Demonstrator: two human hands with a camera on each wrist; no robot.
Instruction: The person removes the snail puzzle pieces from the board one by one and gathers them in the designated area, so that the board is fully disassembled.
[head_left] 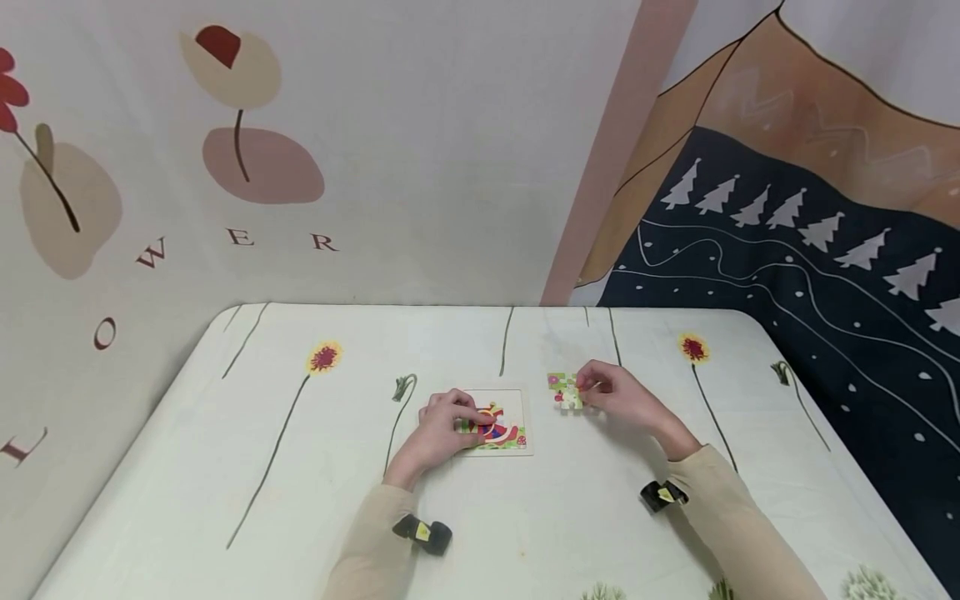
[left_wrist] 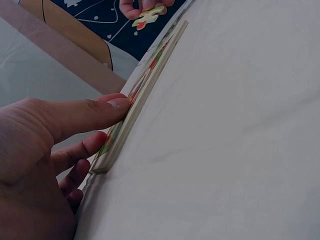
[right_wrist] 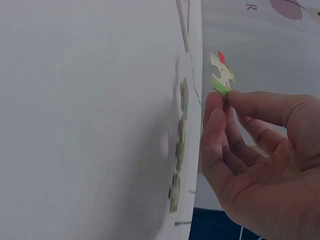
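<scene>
Beige sleeves (head_left: 371, 533) are reaching forward over the cloth-covered bench (head_left: 300, 517), forearms angling inward. The left hand (head_left: 442, 429) is resting its straight thumb and loosely spread fingers on the partly filled jigsaw tray (head_left: 528, 417), probably keeping it from sliding. Beyond the tray's right side, the right hand (head_left: 611, 392) is pinching a jigsaw piece (right_wrist: 222, 75) by one edge, likely leaving its tabs clear, and hovering beside loose pieces (right_wrist: 181, 145).

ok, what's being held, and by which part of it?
Right hand pinches a jigsaw piece by its green edge, between thumb and fingers. Left hand touches the puzzle board; no grip shows there.
</scene>
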